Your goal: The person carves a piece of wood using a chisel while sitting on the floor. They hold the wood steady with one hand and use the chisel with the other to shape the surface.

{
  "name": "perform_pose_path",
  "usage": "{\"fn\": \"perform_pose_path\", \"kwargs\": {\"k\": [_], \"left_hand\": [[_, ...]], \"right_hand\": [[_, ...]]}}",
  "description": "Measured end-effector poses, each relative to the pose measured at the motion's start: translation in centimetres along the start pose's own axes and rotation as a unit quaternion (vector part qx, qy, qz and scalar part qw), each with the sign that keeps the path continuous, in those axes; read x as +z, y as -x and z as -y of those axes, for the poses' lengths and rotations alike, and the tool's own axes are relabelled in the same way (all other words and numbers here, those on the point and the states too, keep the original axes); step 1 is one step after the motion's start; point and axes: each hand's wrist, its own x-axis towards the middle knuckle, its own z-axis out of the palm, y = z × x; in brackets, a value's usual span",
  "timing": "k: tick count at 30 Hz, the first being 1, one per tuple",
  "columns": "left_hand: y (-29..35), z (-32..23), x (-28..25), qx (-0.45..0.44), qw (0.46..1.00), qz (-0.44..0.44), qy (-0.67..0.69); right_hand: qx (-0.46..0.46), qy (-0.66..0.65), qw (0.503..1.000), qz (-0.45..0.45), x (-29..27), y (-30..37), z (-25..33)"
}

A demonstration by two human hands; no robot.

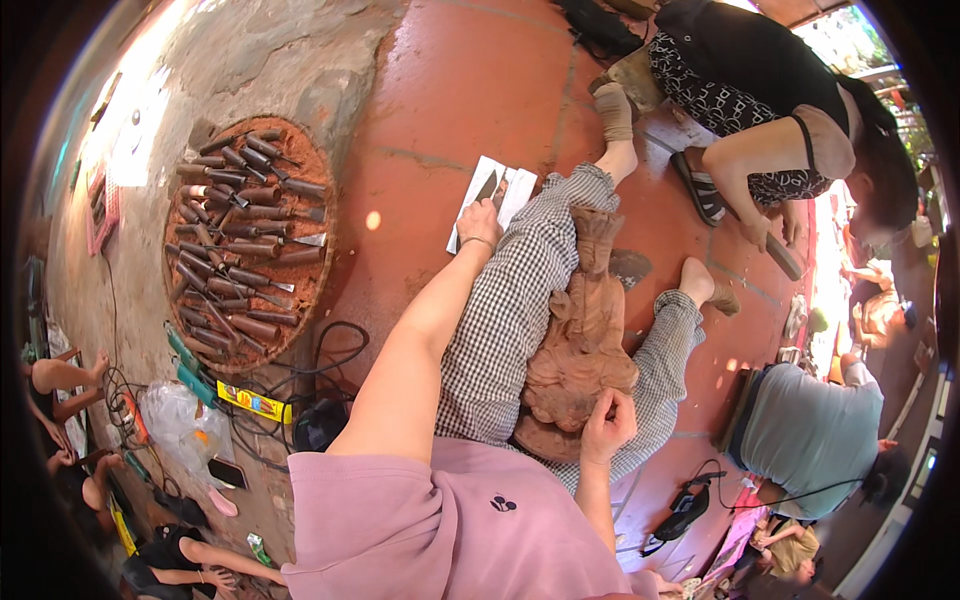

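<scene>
1. Right grip (610, 426): fingers curled by base of wooden statue (583, 335); can't tell if closed on anything. Left grip (480, 223): over paper (518, 190); can't tell if pinching.
2. Wooden statue: between legs (490, 350), mostly ahead-left of right grip. Likely heavy, stiff, chippable; hold base and torso.
3. Paper: beneath left grip, extending forward. Likely light, floppy; hold edge.

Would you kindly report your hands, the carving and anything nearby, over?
Left hand at the white sheet. Right hand curled at the carving's near end, grip unclear. Carving between checked trouser legs; tool basket off left.
</scene>
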Motion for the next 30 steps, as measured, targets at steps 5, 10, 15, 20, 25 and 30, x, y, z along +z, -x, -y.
{"fn": "perform_pose_path", "kwargs": {"k": [5, 10, 15, 20, 25, 30], "left_hand": [[0.4, 1.5, 1.0, -0.02, 0.996, -0.035, 0.08], [0.5, 1.7, 0.9, -0.001, 0.989, 0.018, 0.148], [-0.2, 0.8, -0.3, -0.019, 0.992, 0.073, 0.097], [-1.9, 2.0, 0.0, -0.052, 0.986, 0.144, 0.063], [-2.4, 1.9, -0.2, -0.054, 0.98, 0.139, 0.134], [-3.2, 4.2, 2.7, -0.026, 0.983, 0.101, 0.149]], "right_hand": [[0.009, -0.008, 1.0, 0.005, 0.0, 0.1, 0.0], [0.001, -0.004, 1.0, 0.006, -0.1, 0.1, -0.1], [0.005, 0.009, 1.0, 0.005, -0.2, 0.4, -0.2], [-0.026, 0.005, 0.999, -0.025, -0.1, -0.5, 0.1], [-0.036, -0.001, 0.998, -0.059, -0.4, -0.8, 0.1], [-0.029, -0.02, 0.996, -0.084, -0.5, -0.5, 0.2]]}}
